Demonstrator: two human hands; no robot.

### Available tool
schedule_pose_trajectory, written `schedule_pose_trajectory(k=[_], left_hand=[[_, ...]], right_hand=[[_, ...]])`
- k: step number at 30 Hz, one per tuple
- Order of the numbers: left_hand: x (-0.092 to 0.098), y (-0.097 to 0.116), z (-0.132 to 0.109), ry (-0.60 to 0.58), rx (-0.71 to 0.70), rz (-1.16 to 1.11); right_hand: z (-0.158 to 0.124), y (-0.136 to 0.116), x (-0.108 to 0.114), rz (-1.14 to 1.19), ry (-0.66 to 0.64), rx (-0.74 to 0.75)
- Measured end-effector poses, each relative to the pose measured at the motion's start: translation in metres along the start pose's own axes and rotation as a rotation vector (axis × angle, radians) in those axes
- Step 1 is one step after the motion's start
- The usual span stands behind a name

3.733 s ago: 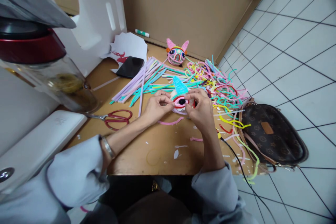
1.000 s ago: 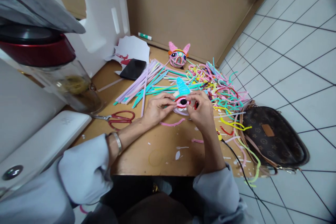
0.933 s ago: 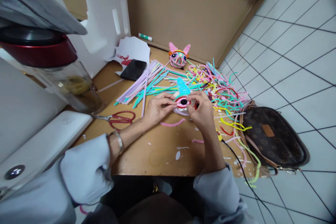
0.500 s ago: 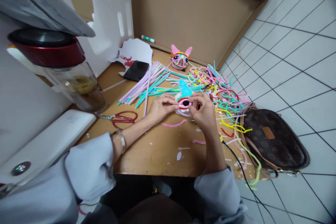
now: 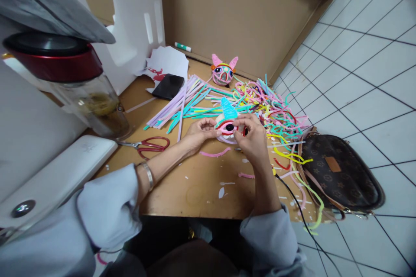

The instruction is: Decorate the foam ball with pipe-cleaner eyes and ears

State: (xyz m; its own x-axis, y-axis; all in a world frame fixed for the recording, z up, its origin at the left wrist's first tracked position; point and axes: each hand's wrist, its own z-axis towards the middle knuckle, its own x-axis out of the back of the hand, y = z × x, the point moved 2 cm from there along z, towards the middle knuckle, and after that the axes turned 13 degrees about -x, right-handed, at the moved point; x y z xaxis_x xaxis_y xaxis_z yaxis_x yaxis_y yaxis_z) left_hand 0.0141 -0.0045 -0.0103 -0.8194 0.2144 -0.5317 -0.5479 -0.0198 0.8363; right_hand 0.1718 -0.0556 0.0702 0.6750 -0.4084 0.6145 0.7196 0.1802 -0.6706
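Between my two hands is a small craft head (image 5: 228, 126) with a turquoise ear on top and a black eye ringed in pink and red. My left hand (image 5: 203, 133) pinches its left edge at the pink and red trim. On the other side, my right hand (image 5: 250, 134) has thumb and fingertips closed on the head beside the black eye, hiding part of it. A pink pipe cleaner piece (image 5: 215, 153) lies on the table just below my left hand.
Red-handled scissors (image 5: 152, 144), a phone (image 5: 168, 86) and a glass bottle (image 5: 97, 104) are at left. Behind are pipe cleaners (image 5: 182, 106), a finished-looking pink-eared head (image 5: 222, 73) and a tangled pile (image 5: 276, 112). A brown bag (image 5: 344, 173) sits right.
My left fingers have shifted slightly to the left along the head's edge, showing more of the red and pink trim. My right hand has hardly moved.
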Motion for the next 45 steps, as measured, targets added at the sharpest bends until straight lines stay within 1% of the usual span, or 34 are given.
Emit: schedule_pose_trajectory(k=[3, 8, 14, 18, 20, 28, 34, 39, 45], left_hand=[[0.001, -0.002, 0.002, -0.003, 0.018, -0.039], [0.001, -0.003, 0.004, -0.012, 0.004, -0.089], [0.0, -0.001, 0.002, -0.084, 0.086, -0.149], [-0.001, 0.0, 0.002, -0.04, 0.104, -0.162], [-0.001, 0.0, 0.002, -0.027, 0.098, -0.158], [-0.002, -0.003, 0.004, -0.039, 0.037, -0.089], [-0.004, 0.0, 0.003, -0.096, -0.021, 0.012], [-0.001, 0.001, 0.005, -0.137, -0.005, -0.005], [0.002, 0.0, 0.007, -0.153, 0.007, -0.017]], right_hand=[[0.0, -0.001, 0.0, -0.006, 0.008, -0.003], [0.0, 0.0, 0.0, 0.015, -0.001, -0.007], [0.001, 0.002, -0.001, 0.003, -0.012, -0.012], [0.0, 0.003, -0.002, 0.009, -0.006, -0.015], [0.0, 0.003, -0.002, 0.024, -0.008, -0.016], [0.002, 0.004, -0.002, 0.057, -0.003, -0.005], [0.005, 0.009, 0.0, 0.093, -0.017, -0.01], [0.006, 0.012, 0.001, 0.107, -0.024, -0.014], [0.005, 0.011, 0.001, 0.118, -0.016, -0.015]])
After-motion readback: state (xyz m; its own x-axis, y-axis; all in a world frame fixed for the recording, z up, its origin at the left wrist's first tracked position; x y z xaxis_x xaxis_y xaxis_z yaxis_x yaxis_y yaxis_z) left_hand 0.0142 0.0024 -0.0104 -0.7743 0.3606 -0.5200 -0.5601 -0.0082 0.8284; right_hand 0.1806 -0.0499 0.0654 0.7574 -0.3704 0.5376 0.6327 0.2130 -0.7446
